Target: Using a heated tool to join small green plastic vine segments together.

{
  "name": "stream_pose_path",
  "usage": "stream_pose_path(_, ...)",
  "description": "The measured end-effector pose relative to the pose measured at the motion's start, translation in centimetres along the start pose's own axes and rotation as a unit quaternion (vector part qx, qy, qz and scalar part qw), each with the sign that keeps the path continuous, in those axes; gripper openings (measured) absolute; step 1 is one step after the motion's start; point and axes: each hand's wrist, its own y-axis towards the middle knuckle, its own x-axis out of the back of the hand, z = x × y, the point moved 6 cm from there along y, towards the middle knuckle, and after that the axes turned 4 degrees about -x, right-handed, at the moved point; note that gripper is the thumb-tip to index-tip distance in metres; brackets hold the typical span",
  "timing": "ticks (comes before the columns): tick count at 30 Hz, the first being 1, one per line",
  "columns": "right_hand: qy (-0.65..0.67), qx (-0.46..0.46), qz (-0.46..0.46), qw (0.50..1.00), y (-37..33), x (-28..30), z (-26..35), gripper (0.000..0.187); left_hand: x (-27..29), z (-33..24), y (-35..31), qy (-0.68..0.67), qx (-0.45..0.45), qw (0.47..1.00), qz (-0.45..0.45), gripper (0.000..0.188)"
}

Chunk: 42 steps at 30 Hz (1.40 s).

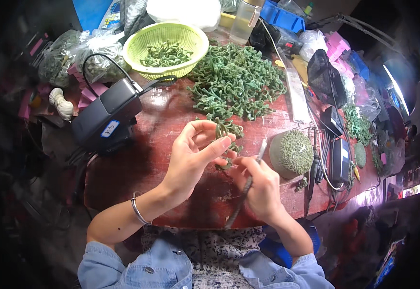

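My left hand (190, 154) is closed around a small cluster of curled green ring-shaped pieces (229, 129), held up above the red table (181, 212). Close beside it on the right, my right hand (260, 188) grips a slim pen-like tool (262, 150) with a light tip pointing up and away. A dark cord trails from that tool toward the table's near edge. Beyond my hands lies a large heap of similar green ring pieces (239, 79). More of them sit in a yellow-green plastic basket (137, 65) at the far left.
To the right stands a round tub (278, 153) of fine green bits. Cabled black devices (339, 159) and a long pale strip (296, 96) lie beyond it. A dark box-shaped device (105, 113) stands left. A clear bottle (243, 24) stands at the back.
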Motion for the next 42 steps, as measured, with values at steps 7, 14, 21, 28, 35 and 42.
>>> stream_pose_path(7, 0.005, 0.013, 0.046, 0.999, 0.7, -2.3, -0.2, 0.015, 0.3, -0.5, -0.4, -0.045, 0.029, 0.998, 0.018, 0.033)
stream_pose_path(14, 0.030, -0.032, 0.016, 0.999, -0.8, 0.3, -1.0, 0.015, 0.1, -0.2, -0.2, -0.054, 0.037, 0.998, 0.010, 0.023)
stream_pose_path(21, -0.099, -0.067, -0.115, 0.986, -5.8, 4.8, -4.2, 0.017, -0.3, 0.5, -0.6, -0.004, 0.091, 0.996, 0.011, 0.010)
stream_pose_path(28, -0.120, -0.121, -0.139, 0.976, -7.6, 6.0, -6.1, 0.017, -1.3, 1.7, -0.9, 0.080, 0.116, 0.990, 0.028, 0.010)
stream_pose_path(35, -0.004, -0.148, -0.241, 0.959, -9.2, 7.7, -6.3, 0.017, -0.7, 1.9, -0.5, 0.093, 0.106, 0.990, 0.024, 0.011)
stream_pose_path(42, 0.028, -0.029, -0.079, 0.996, -2.7, 4.0, -1.4, 0.012, -0.3, 0.9, -0.2, 0.081, 0.073, 0.994, 0.009, 0.012)
